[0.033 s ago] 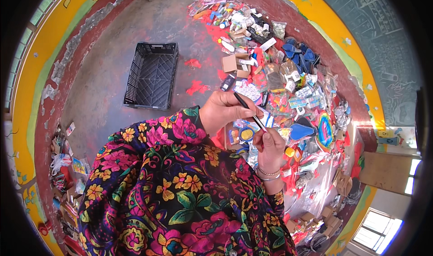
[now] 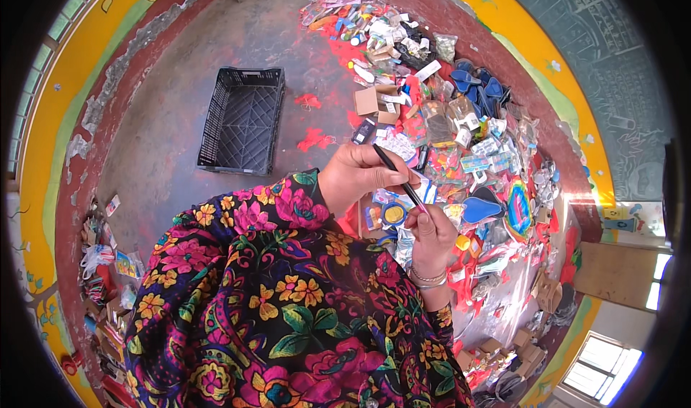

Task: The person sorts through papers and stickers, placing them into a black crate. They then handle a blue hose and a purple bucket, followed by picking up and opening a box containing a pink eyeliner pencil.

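Nothing has shifted since the earlier frame; your left hand (image 2: 358,175) stays curled around the upper end of a thin dark stick-like tool (image 2: 400,179), and your right hand (image 2: 432,237) pinches its lower end between fingertips; you hold the tool slanted between both hands, above the heap of mixed colourful plastic packaging and scraps (image 2: 446,142); a black slatted plastic crate (image 2: 243,120) sits well apart on the reddish-grey concrete floor (image 2: 165,156); your flowered sleeves (image 2: 288,300) fill the foreground.

Black crate (image 2: 242,120), floral sleeve (image 2: 288,293) (pink, yellow, green), red-splashed grey floor (image 2: 180,70).
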A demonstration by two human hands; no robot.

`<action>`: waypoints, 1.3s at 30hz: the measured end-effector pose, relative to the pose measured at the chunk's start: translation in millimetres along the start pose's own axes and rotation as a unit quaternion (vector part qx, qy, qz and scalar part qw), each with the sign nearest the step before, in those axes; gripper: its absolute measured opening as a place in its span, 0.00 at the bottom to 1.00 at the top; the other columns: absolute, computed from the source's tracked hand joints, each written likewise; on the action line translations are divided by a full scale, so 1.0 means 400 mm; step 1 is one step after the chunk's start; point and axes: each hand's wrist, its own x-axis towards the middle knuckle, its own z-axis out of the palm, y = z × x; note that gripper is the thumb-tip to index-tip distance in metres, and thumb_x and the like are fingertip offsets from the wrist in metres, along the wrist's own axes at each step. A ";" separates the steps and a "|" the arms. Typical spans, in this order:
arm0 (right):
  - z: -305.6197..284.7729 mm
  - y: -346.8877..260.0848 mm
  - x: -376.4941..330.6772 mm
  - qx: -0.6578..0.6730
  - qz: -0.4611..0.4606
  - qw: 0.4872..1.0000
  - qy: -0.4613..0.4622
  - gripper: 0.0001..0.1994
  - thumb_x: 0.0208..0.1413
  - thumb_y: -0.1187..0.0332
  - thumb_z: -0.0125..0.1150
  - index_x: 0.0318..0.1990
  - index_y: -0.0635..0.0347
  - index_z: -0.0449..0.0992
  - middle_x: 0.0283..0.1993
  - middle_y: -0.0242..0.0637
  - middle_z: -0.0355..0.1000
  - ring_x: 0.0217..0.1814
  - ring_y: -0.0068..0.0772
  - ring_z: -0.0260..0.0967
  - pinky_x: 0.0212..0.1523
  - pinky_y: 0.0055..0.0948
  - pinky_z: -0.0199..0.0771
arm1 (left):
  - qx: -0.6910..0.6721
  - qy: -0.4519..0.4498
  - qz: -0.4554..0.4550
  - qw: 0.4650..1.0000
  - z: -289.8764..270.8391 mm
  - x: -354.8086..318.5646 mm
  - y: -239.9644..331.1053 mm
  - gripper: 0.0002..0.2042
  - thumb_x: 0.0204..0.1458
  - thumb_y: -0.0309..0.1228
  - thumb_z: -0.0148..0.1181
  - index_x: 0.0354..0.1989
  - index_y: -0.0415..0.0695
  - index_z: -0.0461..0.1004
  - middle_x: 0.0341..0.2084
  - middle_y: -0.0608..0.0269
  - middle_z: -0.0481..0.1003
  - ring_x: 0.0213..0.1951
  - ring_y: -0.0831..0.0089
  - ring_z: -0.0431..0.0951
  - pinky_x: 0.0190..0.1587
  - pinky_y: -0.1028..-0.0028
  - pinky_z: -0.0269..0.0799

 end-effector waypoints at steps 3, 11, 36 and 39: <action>-0.003 0.009 0.011 -0.267 -0.256 0.926 0.079 0.13 0.53 0.63 0.57 0.33 0.67 0.73 0.25 0.36 0.69 0.25 0.23 0.65 0.26 0.21 0.63 | -0.071 0.055 -0.072 0.993 0.012 0.002 0.006 0.04 0.49 0.21 0.54 0.33 0.37 0.73 0.34 0.54 0.75 0.43 0.62 0.75 0.47 0.64 0.72; -0.035 -0.016 0.006 0.194 0.166 0.963 -0.088 0.21 0.57 0.52 0.49 0.28 0.65 0.70 0.20 0.32 0.66 0.15 0.21 0.57 0.16 0.18 0.52 | -0.037 0.033 -0.065 0.997 0.000 0.003 -0.005 0.04 0.49 0.20 0.54 0.33 0.37 0.74 0.35 0.52 0.75 0.42 0.61 0.75 0.46 0.65 0.73; -0.018 0.175 -0.019 0.471 0.179 0.856 -0.114 0.09 0.49 0.67 0.59 0.35 0.59 0.69 0.16 0.24 0.61 0.14 0.13 0.56 0.23 0.17 0.61 | 0.408 -0.343 0.215 0.818 0.018 0.004 -0.015 0.14 0.44 0.16 0.54 0.41 0.37 0.71 0.33 0.54 0.75 0.35 0.60 0.77 0.36 0.69 0.75; -0.007 0.166 -0.015 0.465 0.157 0.867 -0.091 0.08 0.49 0.68 0.59 0.34 0.60 0.68 0.16 0.26 0.62 0.14 0.15 0.57 0.22 0.19 0.62 | 0.407 -0.339 0.218 0.820 0.018 0.004 -0.015 0.13 0.44 0.16 0.55 0.41 0.37 0.71 0.34 0.54 0.75 0.35 0.60 0.77 0.36 0.69 0.75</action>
